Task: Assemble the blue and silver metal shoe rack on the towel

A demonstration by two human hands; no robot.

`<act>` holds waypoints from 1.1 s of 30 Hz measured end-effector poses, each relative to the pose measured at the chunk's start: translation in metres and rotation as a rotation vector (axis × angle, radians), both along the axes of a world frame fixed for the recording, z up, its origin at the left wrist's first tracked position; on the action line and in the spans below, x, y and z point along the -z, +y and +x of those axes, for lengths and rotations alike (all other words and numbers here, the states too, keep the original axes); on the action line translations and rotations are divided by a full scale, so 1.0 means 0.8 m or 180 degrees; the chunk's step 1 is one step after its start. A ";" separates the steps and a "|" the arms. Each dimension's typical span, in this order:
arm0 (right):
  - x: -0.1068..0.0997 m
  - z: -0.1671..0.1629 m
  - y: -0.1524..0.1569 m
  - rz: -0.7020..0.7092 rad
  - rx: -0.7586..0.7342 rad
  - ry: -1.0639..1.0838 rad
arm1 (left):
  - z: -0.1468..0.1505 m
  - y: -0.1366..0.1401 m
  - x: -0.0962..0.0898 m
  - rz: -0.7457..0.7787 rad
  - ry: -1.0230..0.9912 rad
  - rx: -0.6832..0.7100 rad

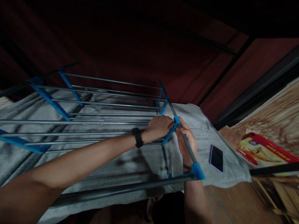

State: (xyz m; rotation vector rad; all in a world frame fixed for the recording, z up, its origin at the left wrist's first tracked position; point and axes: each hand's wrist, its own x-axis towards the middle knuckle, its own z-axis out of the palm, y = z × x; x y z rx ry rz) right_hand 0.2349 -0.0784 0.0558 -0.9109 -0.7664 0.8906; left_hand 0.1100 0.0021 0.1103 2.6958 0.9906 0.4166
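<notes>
A rack of grey metal rods with blue plastic brackets lies across a grey cloth. My left hand, a black watch on its wrist, is closed around the upper end of a blue bracket at the rack's right side; its fingertips are partly hidden. Against the same joint, my right hand curls its fingers around the grey side pole from behind and to the right. A blue sleeve on that pole sits between my two hands. Nearer to me, a blue corner piece joins the pole to a thicker front tube.
On the grey cloth to the right lies a phone, dark screen up. Beyond the cloth's edge is a red and yellow box. Wooden slats stand at lower right. A dark red fabric wall rises behind the rack.
</notes>
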 end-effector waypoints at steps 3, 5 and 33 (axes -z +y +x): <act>0.000 0.000 0.001 -0.0010 0.0037 -0.0002 | 0.000 -0.001 0.002 0.0080 0.0000 0.0008; 0.000 0.001 0.001 -0.0002 0.0040 -0.0005 | -0.001 -0.002 0.004 0.0083 -0.0009 -0.0002; 0.004 -0.002 0.001 -0.0003 0.0189 0.0067 | 0.003 0.005 -0.002 -0.0381 -0.0103 -0.0125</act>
